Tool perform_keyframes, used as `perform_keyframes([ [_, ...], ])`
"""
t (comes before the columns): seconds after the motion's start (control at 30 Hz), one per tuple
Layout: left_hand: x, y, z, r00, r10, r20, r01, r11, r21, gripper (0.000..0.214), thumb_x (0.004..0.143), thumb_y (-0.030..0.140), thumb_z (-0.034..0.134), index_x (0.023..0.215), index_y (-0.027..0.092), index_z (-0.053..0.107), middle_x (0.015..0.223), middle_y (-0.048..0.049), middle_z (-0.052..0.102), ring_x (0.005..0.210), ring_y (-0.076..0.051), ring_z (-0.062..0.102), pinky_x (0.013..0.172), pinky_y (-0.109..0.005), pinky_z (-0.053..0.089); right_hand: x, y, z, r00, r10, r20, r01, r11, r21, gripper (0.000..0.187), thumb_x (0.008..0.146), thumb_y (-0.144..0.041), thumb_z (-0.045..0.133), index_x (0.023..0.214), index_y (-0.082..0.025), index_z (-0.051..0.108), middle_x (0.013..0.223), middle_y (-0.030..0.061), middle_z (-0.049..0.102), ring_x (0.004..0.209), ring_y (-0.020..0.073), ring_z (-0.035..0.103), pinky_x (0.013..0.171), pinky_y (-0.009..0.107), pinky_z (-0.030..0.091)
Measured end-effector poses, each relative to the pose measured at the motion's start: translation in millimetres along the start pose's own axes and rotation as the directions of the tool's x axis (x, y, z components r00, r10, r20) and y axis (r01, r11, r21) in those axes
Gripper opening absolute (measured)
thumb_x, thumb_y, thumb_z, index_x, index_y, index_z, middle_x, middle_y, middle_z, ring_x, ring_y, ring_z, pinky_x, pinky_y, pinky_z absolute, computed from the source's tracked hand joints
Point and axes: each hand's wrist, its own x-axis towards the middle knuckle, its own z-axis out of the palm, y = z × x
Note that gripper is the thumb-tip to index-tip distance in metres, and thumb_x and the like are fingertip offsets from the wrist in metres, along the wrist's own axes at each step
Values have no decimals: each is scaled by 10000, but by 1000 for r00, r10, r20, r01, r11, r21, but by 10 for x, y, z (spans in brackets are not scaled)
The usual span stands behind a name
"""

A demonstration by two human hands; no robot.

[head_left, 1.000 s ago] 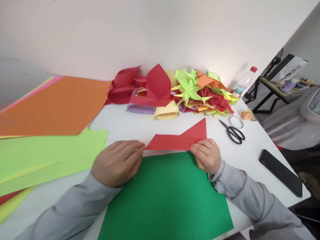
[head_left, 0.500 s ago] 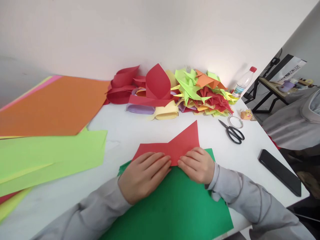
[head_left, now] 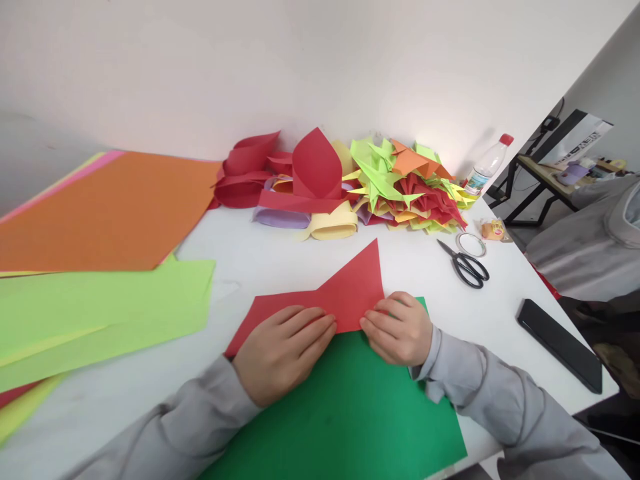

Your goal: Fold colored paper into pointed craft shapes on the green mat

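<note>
A folded sheet of red paper point(head_left: 350, 293) lies over the far part of a green sheet point(head_left: 345, 413), its peak pointing away from me to the right. My left hand point(head_left: 285, 353) covers its near left part, fingers close together and pressing along the near edge; the thumb is hidden. At the right end, my right hand point(head_left: 397, 328) grips the paper with curled fingers, its thumb out of sight. A short stretch of red paper shows between the two hands.
Stacked orange paper point(head_left: 110, 210) and lime green sheets point(head_left: 110, 300) lie at left. Rolled red paper pieces point(head_left: 317, 167) and a heap of folded paper stars point(head_left: 390, 180) line the wall. Scissors point(head_left: 467, 267), a tape roll point(head_left: 471, 244), a bottle point(head_left: 487, 165) and a black phone point(head_left: 560, 343) are at right.
The red paper has shifted left and turned slightly, so its left corner now shows beside my left wrist. My right hand has moved only slightly along the paper's right end.
</note>
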Motion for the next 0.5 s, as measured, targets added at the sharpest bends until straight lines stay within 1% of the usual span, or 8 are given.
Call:
perform_keyframes([
  [0.1, 2, -60, -34, 1000, 9, 15, -9, 1000, 16, 208, 849, 60, 485, 974, 120, 639, 864, -77, 745, 811, -232, 667, 724, -378, 509, -26, 52, -5, 1000, 14, -5, -14, 999, -31, 68, 842, -159, 584, 866, -146, 647, 804, 41, 703, 760, 164, 592, 657, 332, 438],
  [0.27, -25, -153, -66, 1000, 9, 6, -9, 998, 58, 213, 846, 67, 501, 1003, 140, 625, 859, -72, 741, 813, -228, 668, 712, -377, 522, -95, 157, -13, 999, 30, -27, -32, 997, -73, 78, 819, -140, 584, 868, -136, 645, 779, 39, 705, 750, 172, 596, 648, 336, 430],
  [0.37, -42, -203, -86, 1000, 25, 15, -27, 995, 94, 202, 847, 69, 498, 993, 131, 624, 850, -77, 736, 803, -224, 666, 707, -369, 532, -138, 231, -29, 996, 76, -38, -79, 992, -98, 92, 816, -129, 572, 873, -143, 644, 768, 37, 706, 743, 173, 602, 644, 336, 430],
  [0.43, -42, -222, -95, 999, 37, 26, -39, 993, 111, 189, 850, 71, 496, 969, 130, 630, 843, -77, 736, 794, -220, 667, 699, -361, 536, -142, 251, -42, 993, 110, -53, -115, 988, -101, 110, 823, -127, 558, 891, -146, 643, 774, 40, 707, 743, 172, 604, 647, 338, 436],
  [0.5, -32, -220, -94, 999, 36, 28, -39, 992, 122, 194, 855, 72, 483, 949, 140, 639, 838, -75, 737, 794, -221, 670, 690, -359, 536, -116, 226, -48, 992, 110, -57, -115, 990, -82, 130, 835, -135, 545, 920, -148, 643, 805, 46, 713, 758, 172, 606, 652, 338, 444],
])
